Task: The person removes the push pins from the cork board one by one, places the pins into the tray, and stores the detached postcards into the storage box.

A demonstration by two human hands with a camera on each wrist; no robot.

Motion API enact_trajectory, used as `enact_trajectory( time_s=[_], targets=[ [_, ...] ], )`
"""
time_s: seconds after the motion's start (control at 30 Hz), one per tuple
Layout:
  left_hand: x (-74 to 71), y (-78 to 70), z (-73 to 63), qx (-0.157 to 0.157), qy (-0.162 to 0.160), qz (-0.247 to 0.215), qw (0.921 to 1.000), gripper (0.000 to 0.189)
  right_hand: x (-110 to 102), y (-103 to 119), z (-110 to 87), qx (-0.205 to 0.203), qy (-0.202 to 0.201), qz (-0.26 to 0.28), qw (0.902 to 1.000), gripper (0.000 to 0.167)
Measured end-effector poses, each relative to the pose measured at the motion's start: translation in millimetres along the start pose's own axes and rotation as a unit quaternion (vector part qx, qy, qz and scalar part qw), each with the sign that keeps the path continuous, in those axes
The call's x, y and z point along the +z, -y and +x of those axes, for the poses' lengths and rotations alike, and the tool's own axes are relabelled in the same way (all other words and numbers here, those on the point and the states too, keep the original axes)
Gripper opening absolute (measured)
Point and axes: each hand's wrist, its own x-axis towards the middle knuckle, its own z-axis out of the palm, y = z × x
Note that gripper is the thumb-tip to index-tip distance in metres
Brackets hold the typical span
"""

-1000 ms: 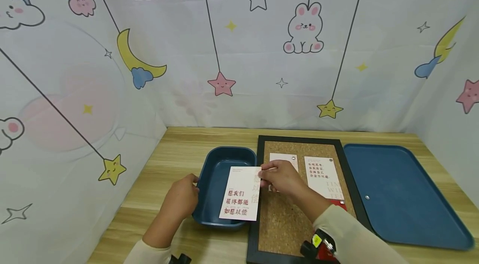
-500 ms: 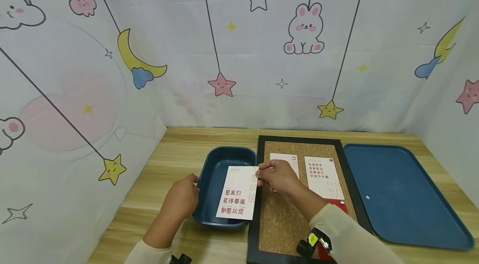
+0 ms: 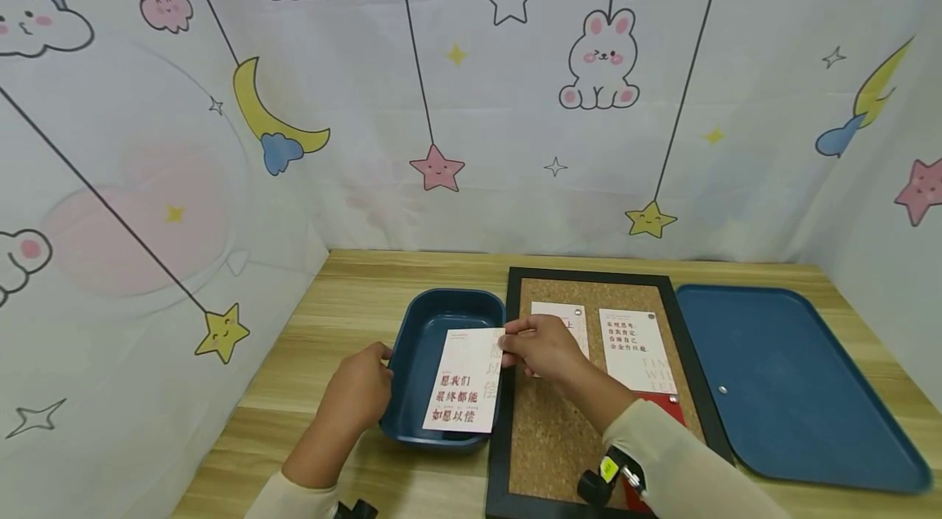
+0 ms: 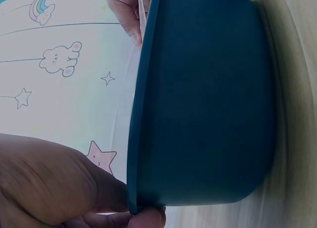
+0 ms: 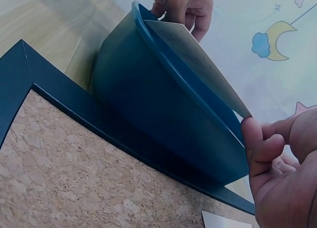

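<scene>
My right hand (image 3: 548, 347) pinches the upper right edge of a white card (image 3: 459, 380) printed with red Chinese characters. The card lies above the opening of a deep blue plastic bin (image 3: 419, 351), tilted in the right wrist view. At the bin's left side, my left hand (image 3: 358, 388) grips its rim (image 4: 136, 139) between thumb and fingers, as the left wrist view shows. Just right of the bin lies a black-framed cork board (image 3: 545, 454). Two white cards are fastened to it with pins, the right card (image 3: 636, 347) in full view and the left card (image 3: 562, 315) partly behind my right hand.
A red card (image 3: 666, 400) on the board is partly covered by my right sleeve. Farther right lies a flat blue tray (image 3: 817, 388) with a small silver pin (image 3: 723, 390) near its left edge. A white curtain (image 3: 500, 216) with cartoon prints encloses the wooden table (image 3: 353, 282).
My right hand has moved slightly left with the card, bringing it farther over the bin. The left hand keeps its place on the rim.
</scene>
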Motion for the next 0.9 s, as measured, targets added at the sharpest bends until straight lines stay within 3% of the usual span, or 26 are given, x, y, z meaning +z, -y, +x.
enact_trajectory(
  time_s=[0.9],
  targets=[
    [-0.9, -1.7, 0.3, 0.002, 0.015, 0.004, 0.9999, 0.024, 3.2, -5.4, 0.3, 0.0, 0.006, -0.005, 1.0, 0.021]
  ],
)
